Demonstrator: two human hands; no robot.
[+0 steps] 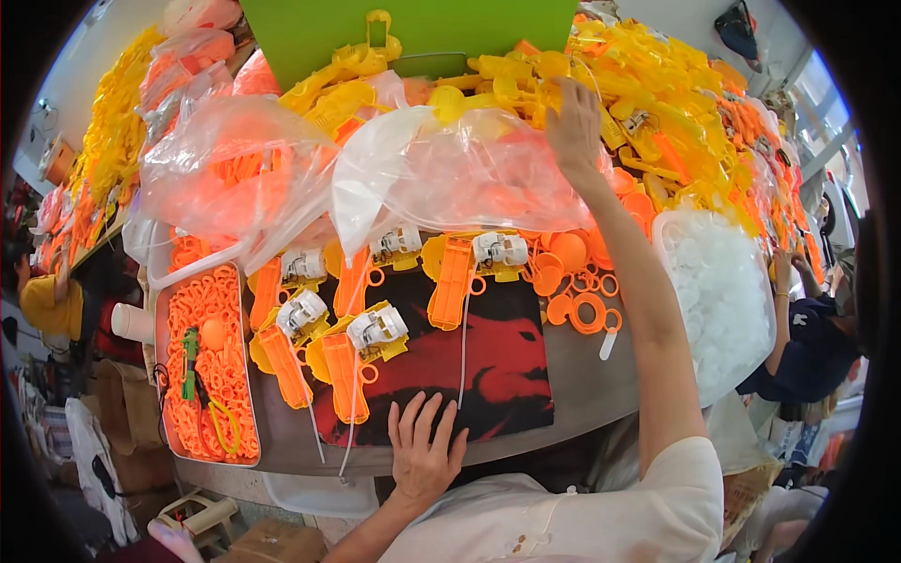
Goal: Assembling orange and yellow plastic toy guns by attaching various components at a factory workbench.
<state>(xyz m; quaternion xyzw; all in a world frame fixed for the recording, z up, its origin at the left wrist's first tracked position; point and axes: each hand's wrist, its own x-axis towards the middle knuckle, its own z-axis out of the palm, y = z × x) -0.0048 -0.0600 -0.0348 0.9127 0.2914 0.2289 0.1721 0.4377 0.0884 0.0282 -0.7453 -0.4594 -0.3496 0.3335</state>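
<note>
My left hand rests at the near edge of a black and red mat, fingers stretched and apart, holding nothing. Beside its fingertips hangs a thin white cord. My right hand reaches far across to a heap of yellow plastic parts; its fingers are extended over the heap, and nothing shows in its grasp. Several yellow plastic shells lie on and beside the mat, each with an orange grip, a white mechanism and an orange ring. White cords trail from some.
A tray of small orange hooks stands at left, with green-handled cutters on top. Clear plastic bags lie across the middle. Orange rings and discs sit right of the mat, beside a tub of translucent pieces. Other people work on both sides.
</note>
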